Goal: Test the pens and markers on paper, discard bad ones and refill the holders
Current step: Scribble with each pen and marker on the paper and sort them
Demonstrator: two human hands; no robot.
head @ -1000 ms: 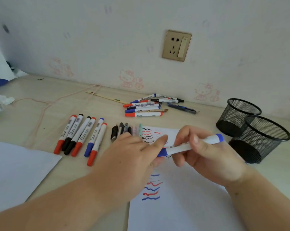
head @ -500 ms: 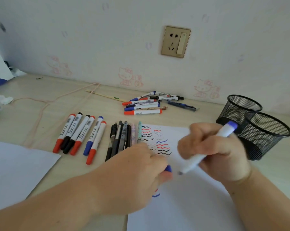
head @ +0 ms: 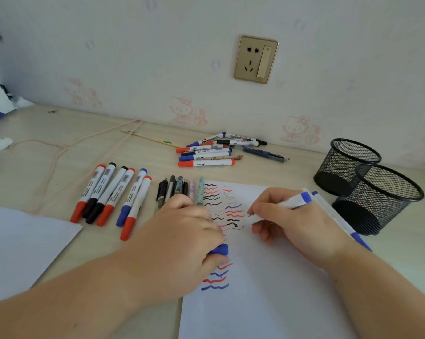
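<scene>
Head view shows the marker (head: pixel 286 204) pinched in the right hand (head: pixel 289 223), tip down on the paper (head: pixel 267 289) among the wavy test lines near its far edge. The left hand (head: pixel 179 243) grips the blue cap (head: pixel 220 249) and rests on the paper's left edge. Best to draw one slow wave on bare paper, pressing lightly, then recap firmly. Both mesh holders (head: pixel 377 199) stand by the desk's right edge.

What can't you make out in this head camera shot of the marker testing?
- Tip of the white blue-ended marker: hidden behind right hand fingers.
- Blue cap: mostly hidden by left hand.
- Black mesh holders: contents unclear.
- Marker label print: too small.
</scene>
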